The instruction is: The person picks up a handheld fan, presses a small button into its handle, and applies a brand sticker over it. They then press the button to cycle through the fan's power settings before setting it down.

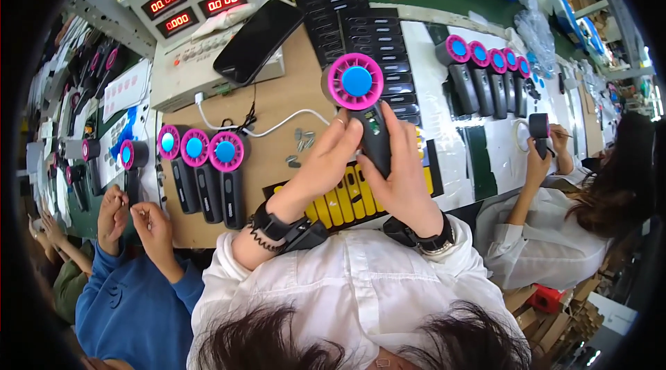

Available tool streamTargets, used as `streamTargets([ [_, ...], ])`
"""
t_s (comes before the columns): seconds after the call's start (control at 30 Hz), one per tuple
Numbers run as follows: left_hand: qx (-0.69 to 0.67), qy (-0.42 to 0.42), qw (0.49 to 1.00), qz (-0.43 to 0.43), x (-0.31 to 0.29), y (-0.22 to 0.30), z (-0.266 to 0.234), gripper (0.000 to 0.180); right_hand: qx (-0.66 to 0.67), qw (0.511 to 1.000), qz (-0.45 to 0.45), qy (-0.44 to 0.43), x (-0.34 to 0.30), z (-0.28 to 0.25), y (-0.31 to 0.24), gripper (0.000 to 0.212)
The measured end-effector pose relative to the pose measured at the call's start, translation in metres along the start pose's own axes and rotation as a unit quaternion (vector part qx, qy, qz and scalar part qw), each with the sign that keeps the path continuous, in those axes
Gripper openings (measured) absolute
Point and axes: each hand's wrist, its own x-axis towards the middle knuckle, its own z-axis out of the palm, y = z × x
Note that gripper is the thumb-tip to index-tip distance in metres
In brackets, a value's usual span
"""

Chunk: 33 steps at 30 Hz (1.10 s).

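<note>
In front of me a handheld fan [356, 81] with a pink ring, a blue centre and a dark grey handle stands with its head pointing away from me. A small lit display shows on its handle. My right hand [402, 169] grips the handle from the right, thumb and fingers on either side. From the left, my left hand [325, 155] closes on the upper handle just under the fan's head, its fingertips partly hidden. A black tray of yellow parts [340, 205] lies beneath my hands. Small metal pieces [300, 148] are scattered left of my left hand.
Several similar fans [225, 151] stand to the left, more [496, 65] at the back right. A power supply [173, 72] carries a phone [257, 40]; a white cable [291, 119] crosses the table. Black parts [378, 44] lie behind the fan. Co-workers sit on both sides.
</note>
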Motion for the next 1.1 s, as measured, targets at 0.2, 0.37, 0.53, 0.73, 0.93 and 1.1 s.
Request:
streamTargets([
  [0.2,-0.233,0.104,0.967,0.015,0.018,0.016,0.002,0.043,0.07,0.993,-0.086,-0.047,0.024,-0.02,0.027,0.045],
  [0.37,-0.142,0.138,0.98,0.025,0.007,0.028,-0.032,0.041,0.018,0.983,-0.066,-0.173,0.035,-0.028,0.055,0.028],
  [0.53,-0.15,0.185,0.971,-0.006,0.01,0.029,-0.031,0.042,-0.106,0.961,-0.209,-0.145,0.041,0.002,0.049,0.024],
  [0.73,-0.224,0.136,0.963,-0.058,0.016,0.026,-0.009,0.043,-0.198,0.954,-0.157,-0.164,0.038,-0.005,0.054,0.016],
  [0.93,-0.282,0.076,0.955,-0.051,0.017,0.022,0.004,0.044,-0.268,0.931,-0.168,-0.18,0.03,-0.016,0.051,0.014],
  [1.1,-0.307,0.048,0.95,-0.04,0.013,0.025,0.008,0.045,-0.325,0.908,-0.167,-0.203,0.03,-0.014,0.05,0.016],
])
